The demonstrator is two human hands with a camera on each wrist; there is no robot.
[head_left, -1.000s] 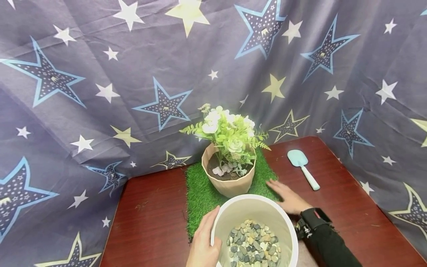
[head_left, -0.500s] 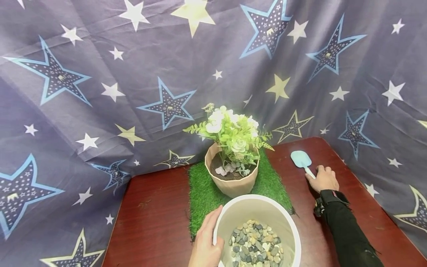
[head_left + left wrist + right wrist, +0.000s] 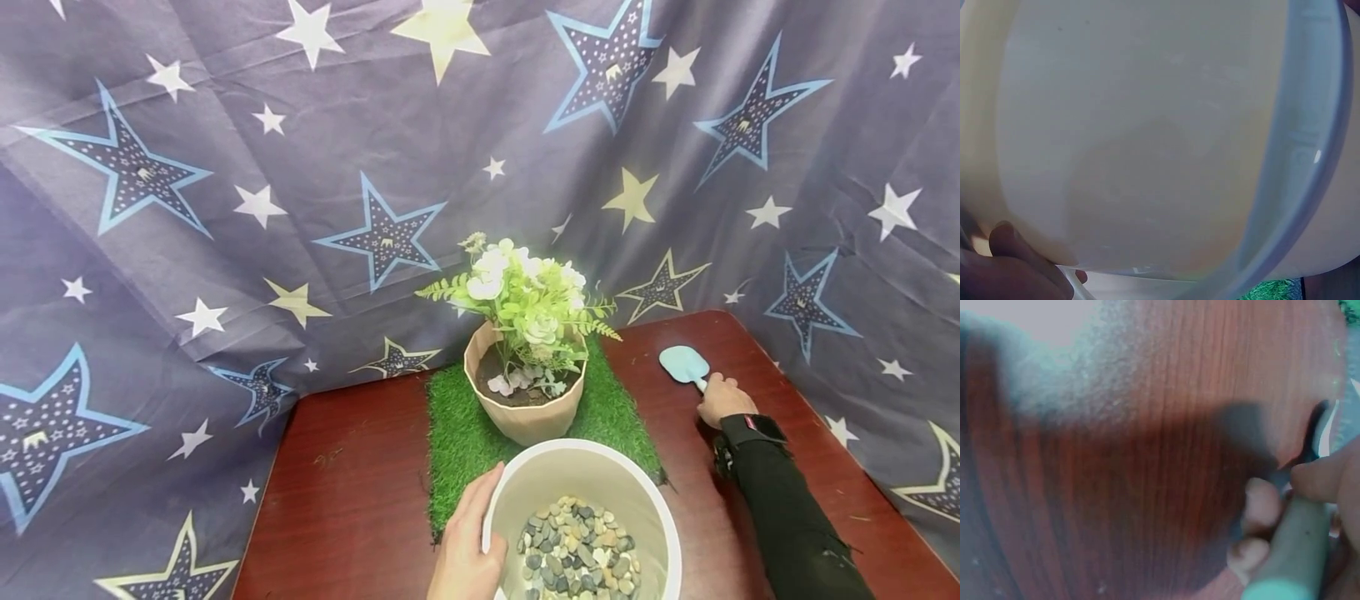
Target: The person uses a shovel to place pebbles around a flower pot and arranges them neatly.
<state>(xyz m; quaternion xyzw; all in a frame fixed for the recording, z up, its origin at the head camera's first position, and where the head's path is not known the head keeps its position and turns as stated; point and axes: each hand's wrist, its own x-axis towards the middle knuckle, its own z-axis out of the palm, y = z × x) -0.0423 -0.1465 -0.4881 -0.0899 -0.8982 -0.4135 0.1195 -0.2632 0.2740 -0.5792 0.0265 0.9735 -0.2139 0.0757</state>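
Observation:
A white bucket (image 3: 540,475) with grey pebbles (image 3: 577,550) in it stands at the near table edge. My left hand (image 3: 468,542) holds its left wall, fingers along the side; the left wrist view shows only that wall (image 3: 1147,125) and a thumb (image 3: 1007,240). At the right, my right hand (image 3: 723,398) grips the handle of a light-blue small shovel (image 3: 682,364) lying on the table. In the right wrist view the fingers (image 3: 1260,506) curl round the pale handle (image 3: 1294,550). A beige pot (image 3: 525,417) of white flowers (image 3: 525,300) stands on a green grass mat (image 3: 457,442).
The dark red wooden table (image 3: 352,492) is closed in at the back and both sides by a grey cloth with stars (image 3: 300,167). Bare wood lies left of the mat and between mat and shovel.
My right hand went from beside the bucket across to the shovel and closed round its handle. The left hand stayed on the bucket.

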